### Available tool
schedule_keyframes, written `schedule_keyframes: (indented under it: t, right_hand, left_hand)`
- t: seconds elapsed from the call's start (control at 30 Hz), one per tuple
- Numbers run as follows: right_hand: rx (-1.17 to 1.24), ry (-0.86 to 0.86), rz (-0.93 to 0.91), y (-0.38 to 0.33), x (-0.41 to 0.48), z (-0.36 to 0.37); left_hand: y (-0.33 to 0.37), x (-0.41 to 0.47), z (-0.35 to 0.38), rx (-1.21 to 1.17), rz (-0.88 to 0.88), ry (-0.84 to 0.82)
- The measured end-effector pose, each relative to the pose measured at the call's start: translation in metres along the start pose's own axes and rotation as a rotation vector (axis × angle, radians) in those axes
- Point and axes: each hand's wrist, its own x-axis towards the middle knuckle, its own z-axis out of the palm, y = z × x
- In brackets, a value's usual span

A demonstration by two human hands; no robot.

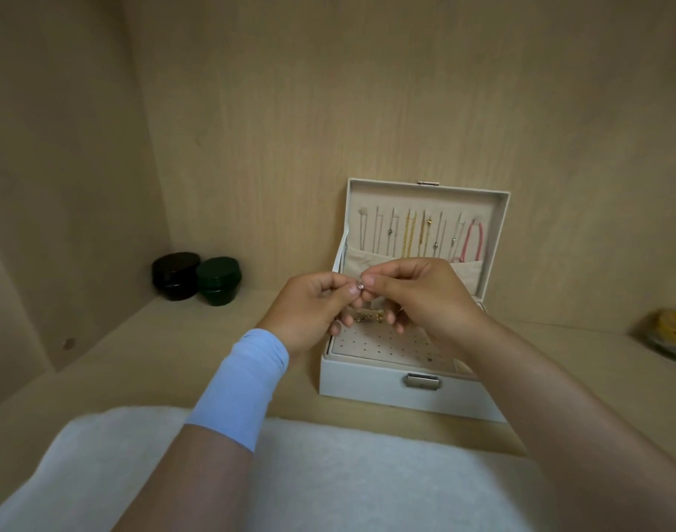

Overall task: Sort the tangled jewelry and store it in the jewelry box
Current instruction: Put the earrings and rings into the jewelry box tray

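1. Jewelry piece (pixel 361 286), small and pale with a glint, sits right where the two hands meet, above the far half of the open box. It is too small to tell whether it is an earring or a ring.
2. The left hand (pixel 313 305) pinches the jewelry piece between thumb and forefinger tips from the left, with its other fingers curled under. A light blue wristband (pixel 240 385) wraps that forearm.
3. The right hand (pixel 424 293) pinches the same piece from the right in a narrow fingertip hold, its remaining fingers curled loosely below.
4. The jewelry box (pixel 413 393), white with a metal latch (pixel 423 380) on its near wall, stands on the wooden shelf (pixel 137 359) just beyond a white fluffy cloth (pixel 328 474).
5. Its lid (pixel 428 193) is upright against the far wall. Thin silver and gold chains (pixel 409 236) hang in a row inside it, and a pink cord (pixel 474 240) hangs at the right end.
6. A perforated panel (pixel 382 343) fills the near part of the tray. A few small gold pieces (pixel 367 316) lie beyond it, partly hidden under the hands.
7. A black jar (pixel 175 276) and a green jar (pixel 218 280) stand side by side, touching, at the far left of the shelf, well apart from the box.
8. A glass dish (pixel 670 335) holding something yellow sits at the right edge.
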Motion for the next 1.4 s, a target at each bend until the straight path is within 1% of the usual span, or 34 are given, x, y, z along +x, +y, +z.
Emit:
schedule_keyframes:
  t: [0.13,0.27,0.37,0.47,0.53,0.6,0.73,0.93,1.0,1.1,1.17,1.23,1.3,1.4]
  right_hand:
    - [-0.241,0.014,-0.096,-0.002,0.0,0.009]
    - [-0.463,0.014,-0.22,0.002,0.003,0.011]
    - [-0.633,0.049,-0.276,0.01,0.005,0.009]
    - [-0.855,0.002,-0.279,0.021,0.004,0.01]
    - [-0.985,-0.024,-0.306,0.027,0.004,0.015]
    - [-1.051,-0.021,-0.346,0.027,0.004,0.02]
    - [-1.154,-0.016,-0.404,0.024,0.004,0.024]
    - [-1.192,-0.005,-0.408,0.022,0.002,0.028]
    - [-1.193,-0.036,-0.402,0.021,0.002,0.027]
    - [-1.177,-0.117,-0.335,0.017,0.001,0.023]
    - [-1.1,-0.088,-0.311,0.014,0.002,0.019]
    - [-0.933,-0.008,-0.321,0.011,0.002,0.014]
    - [-0.777,0.034,-0.358,0.008,0.002,0.012]
    - [-0.634,0.056,-0.405,0.006,-0.002,0.016]
  left_hand:
    - [-0.001,-0.002,-0.008,0.106,0.005,0.029]
    - [-0.002,-0.004,-0.015,0.135,0.016,0.036]
    - [-0.005,-0.004,-0.022,0.155,0.011,0.11]
    - [-0.009,-0.002,-0.03,0.174,-0.026,0.175]
    - [-0.009,-0.001,-0.032,0.142,-0.067,0.149]
    - [-0.008,-0.002,-0.032,0.117,-0.094,0.116]
    - [-0.005,-0.003,-0.032,0.084,-0.075,0.112]
    - [0.0,-0.007,-0.031,-0.005,-0.085,0.152]
    - [0.001,-0.007,-0.03,-0.041,-0.085,0.166]
    - [0.001,-0.008,-0.028,-0.122,-0.114,0.18]
    - [0.001,-0.008,-0.027,-0.184,-0.155,0.152]
    - [0.002,-0.009,-0.026,-0.224,-0.182,0.097]
    - [0.003,-0.01,-0.025,-0.238,-0.18,0.043]
    - [0.008,-0.013,-0.024,-0.224,-0.155,-0.021]
